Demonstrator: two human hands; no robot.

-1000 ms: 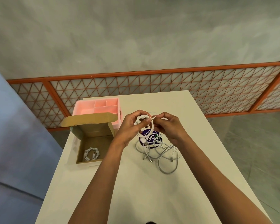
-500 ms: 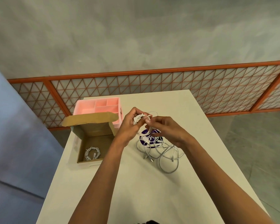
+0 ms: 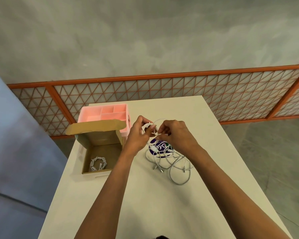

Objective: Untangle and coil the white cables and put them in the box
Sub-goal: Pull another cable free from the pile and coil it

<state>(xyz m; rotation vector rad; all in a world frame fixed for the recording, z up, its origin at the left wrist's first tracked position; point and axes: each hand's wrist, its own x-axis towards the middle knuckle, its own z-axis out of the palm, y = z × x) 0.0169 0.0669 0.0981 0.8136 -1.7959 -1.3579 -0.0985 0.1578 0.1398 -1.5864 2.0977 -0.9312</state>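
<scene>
- The left hand [image 3: 138, 135] is curled round a small coil [image 3: 147, 128] of white cable, thumb and fingers clamped on the loops, held in the air above the table [image 3: 145, 204].
- The right hand [image 3: 177, 135] sits just beside it, fingertips pinched on a free strand [image 3: 156, 131] of the same cable right at the coil. This looks like the last wrap or tuck of the end.
- Below the hands the cable runs down into the loose cables [image 3: 173, 163], a tangled heap on the table that partly covers a purple sticker [image 3: 160, 146]. Several plugs stick out of its near side.
- The box [image 3: 102, 138] stands open to the left of the hands, lid flap up, with one coiled cable [image 3: 98, 163] already lying on its floor. A pink tray [image 3: 104, 112] sits behind it, touching or nearly touching the flap.
- Roughly one cable is stored, one is in hand and the heap remains.
- Risks from here, as I judge them:
  - If the held cable is caught in the heap, lifting the coil toward the box drags the heap along or tightens a knot.
  - If the end is not tucked firmly, the springy loops pop open once the left hand lets go.
  - Dropped carelessly, the new coil could snag the one in the box and tangle with it.
  - A swing to the left could knock the raised flap.
</scene>
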